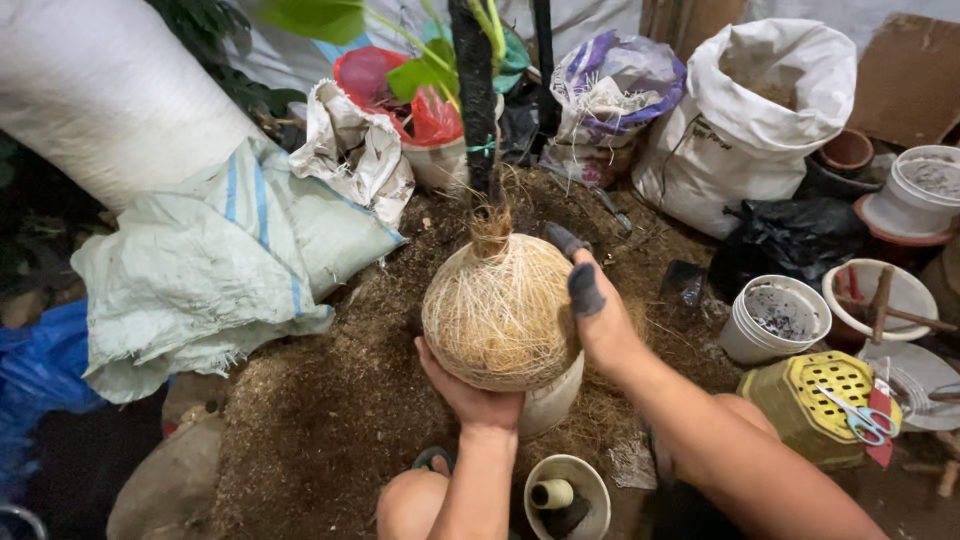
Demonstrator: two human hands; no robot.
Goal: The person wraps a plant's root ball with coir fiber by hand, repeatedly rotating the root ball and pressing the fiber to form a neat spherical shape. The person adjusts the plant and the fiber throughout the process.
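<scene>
Cupping from beneath, the left hand [470, 395] spreads its palm and fingers wide under a rounded root ball [500, 312], a dense tangle of pale, straw-coloured fibrous roots shaped like a bulb. The right hand [598, 318] presses flat against the ball's 3 o'clock side, its fingers dark with soil and curled around the curve. Both hands hold the ball together, just above a smooth cream plastic pot [552, 398] that peeks out at its 5 o'clock edge. From the ball's top, at 12 o'clock, a dark rough stem [476, 110] rises straight up, carrying broad glossy green leaves [420, 72]. Under everything lies a loose, crumbly mound of brown potting mix [330, 400]. At 9 o'clock from the hands sits a crumpled woven sack [215, 260], pale green with blue stripes. At 1 o'clock stands a plump white sack [750, 110] with its mouth rolled open. At 3 o'clock is a stack of white round pots [775, 320], and at 4 o'clock a yellow perforated basket [815, 405], turned over, bearing blue-handled scissors [860, 415].
</scene>
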